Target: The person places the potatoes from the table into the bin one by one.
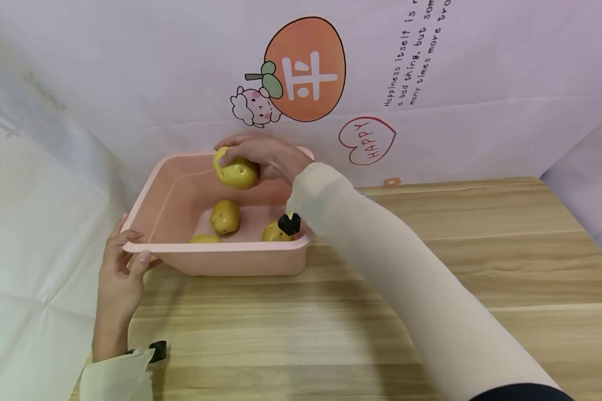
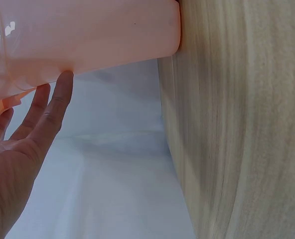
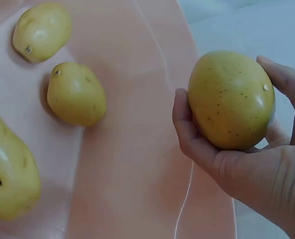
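Observation:
A pink plastic basin [image 1: 246, 262] stands on the wooden table near the back wall. My right hand [image 1: 263, 153] grips a yellow potato [image 1: 238, 172] over the basin's far side; in the right wrist view the thumb and fingers wrap around this potato [image 3: 231, 99]. On the basin floor lie a potato [image 1: 225, 216] in the middle, another [image 1: 205, 239] at the near left, partly hidden by the rim, and a third [image 1: 276, 231] at the right, partly behind the wrist strap. My left hand [image 1: 122, 267] holds the basin's left rim, thumb on the near side, fingers spread beneath it.
The wooden table [image 1: 456, 245] extends to the right and toward the front. A white printed cloth [image 1: 190, 72] hangs behind the basin, and more white cloth [image 1: 35, 223] covers the left side. Black straps [image 1: 158, 351] sit at both wrists.

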A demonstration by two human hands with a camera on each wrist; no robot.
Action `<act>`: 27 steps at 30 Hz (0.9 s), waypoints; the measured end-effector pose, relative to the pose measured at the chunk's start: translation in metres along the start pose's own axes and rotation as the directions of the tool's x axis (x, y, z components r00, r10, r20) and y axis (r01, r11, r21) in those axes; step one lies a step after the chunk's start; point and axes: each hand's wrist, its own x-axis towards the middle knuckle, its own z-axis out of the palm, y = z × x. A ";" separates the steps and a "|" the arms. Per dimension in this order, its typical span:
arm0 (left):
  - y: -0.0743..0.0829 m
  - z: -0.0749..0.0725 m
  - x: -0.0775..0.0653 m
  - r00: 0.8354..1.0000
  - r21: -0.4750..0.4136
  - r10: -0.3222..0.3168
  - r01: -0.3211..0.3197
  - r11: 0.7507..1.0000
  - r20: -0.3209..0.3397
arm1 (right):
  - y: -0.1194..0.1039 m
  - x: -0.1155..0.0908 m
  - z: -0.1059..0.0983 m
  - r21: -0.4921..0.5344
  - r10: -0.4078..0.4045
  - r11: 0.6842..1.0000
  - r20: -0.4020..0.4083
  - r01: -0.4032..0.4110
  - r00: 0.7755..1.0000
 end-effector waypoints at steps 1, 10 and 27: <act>0.000 0.000 0.000 1.000 0.000 0.002 -0.002 1.000 0.001 | 0.002 0.000 0.000 -0.021 0.000 1.000 -0.004 0.000 1.000; -0.001 0.000 0.001 1.000 0.003 -0.002 0.002 1.000 -0.005 | 0.010 0.006 0.006 -0.101 0.039 0.994 -0.028 -0.041 0.999; -0.002 -0.001 0.003 1.000 0.034 -0.009 0.009 0.999 0.000 | 0.010 0.011 0.012 -0.195 0.155 0.963 -0.171 -0.188 0.973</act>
